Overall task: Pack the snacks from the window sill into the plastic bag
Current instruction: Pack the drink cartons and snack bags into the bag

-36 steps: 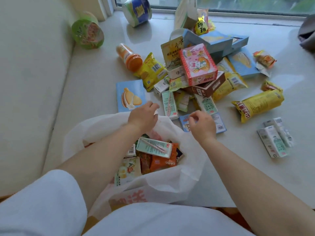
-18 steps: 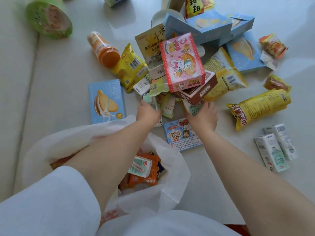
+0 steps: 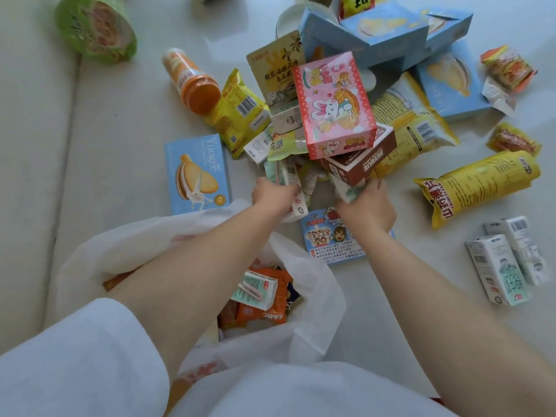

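Note:
A heap of snacks lies on the pale window sill [image 3: 126,152], topped by a pink rabbit box [image 3: 334,106] over a brown box [image 3: 365,164]. At the heap's near edge my left hand [image 3: 272,197] grips a small green-and-white carton [image 3: 293,191]. My right hand [image 3: 365,206] grips another small carton [image 3: 346,189] just under the brown box. The white plastic bag [image 3: 120,254] lies open below my arms, holding a small carton [image 3: 258,290] and orange packets [image 3: 270,314].
Left of the heap lie a blue sandwich-biscuit box [image 3: 197,174], an orange-capped bottle [image 3: 191,81] and a green noodle bowl [image 3: 96,28]. A yellow tube pack [image 3: 478,185] and two small cartons [image 3: 505,263] lie on the right. A blue cartoon card box [image 3: 328,236] sits under my right wrist.
Both hands have reached forward from the bag's mouth into the near edge of the heap and closed on small cartons. The view has tilted down and closer.

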The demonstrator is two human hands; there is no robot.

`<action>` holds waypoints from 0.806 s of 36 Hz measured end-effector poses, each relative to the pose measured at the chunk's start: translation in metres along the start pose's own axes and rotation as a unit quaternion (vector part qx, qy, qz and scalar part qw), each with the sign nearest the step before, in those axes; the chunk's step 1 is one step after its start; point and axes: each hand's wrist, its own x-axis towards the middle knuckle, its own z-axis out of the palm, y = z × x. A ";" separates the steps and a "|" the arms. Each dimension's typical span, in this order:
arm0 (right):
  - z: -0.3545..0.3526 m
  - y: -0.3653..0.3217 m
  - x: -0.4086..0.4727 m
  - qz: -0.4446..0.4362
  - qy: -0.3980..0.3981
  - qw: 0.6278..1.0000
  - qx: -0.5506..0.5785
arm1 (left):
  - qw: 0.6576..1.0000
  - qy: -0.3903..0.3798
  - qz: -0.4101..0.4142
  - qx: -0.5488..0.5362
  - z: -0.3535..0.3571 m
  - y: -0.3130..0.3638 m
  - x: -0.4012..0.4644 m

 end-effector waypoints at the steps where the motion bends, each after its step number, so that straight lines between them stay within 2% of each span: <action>1: -0.001 0.001 -0.006 0.018 -0.015 1.000 0.016 | 1.000 -0.010 -0.009 -0.023 -0.003 0.001 -0.005; 5: 0.000 0.004 -0.030 0.135 -0.081 0.973 0.170 | 0.997 -0.040 -0.018 -0.070 -0.020 -0.001 -0.027; 11: 0.002 0.014 -0.073 0.237 -0.109 0.869 0.421 | 0.994 -0.005 0.052 -0.096 -0.056 -0.020 -0.052; 13: 0.003 0.012 -0.090 0.255 -0.125 0.830 0.480 | 0.991 0.017 0.097 -0.094 -0.072 -0.030 -0.060; 14: 0.004 0.011 -0.097 0.254 -0.127 0.823 0.492 | 0.989 0.032 0.120 -0.080 -0.081 -0.036 -0.064; 17: 0.004 0.002 -0.126 0.197 -0.081 0.850 0.482 | 0.983 0.065 0.161 -0.054 -0.107 -0.058 -0.074; 20: 0.005 -0.013 -0.158 0.100 -0.060 0.877 0.466 | 0.976 0.096 0.197 -0.016 -0.132 -0.085 -0.085; 25: 0.021 -0.041 -0.195 -0.109 -0.061 0.942 0.310 | 0.959 0.118 0.247 0.067 -0.166 -0.140 -0.093; 29: 0.051 -0.061 -0.213 -0.266 -0.083 0.943 0.183 | 0.950 0.111 0.259 0.136 -0.184 -0.180 -0.095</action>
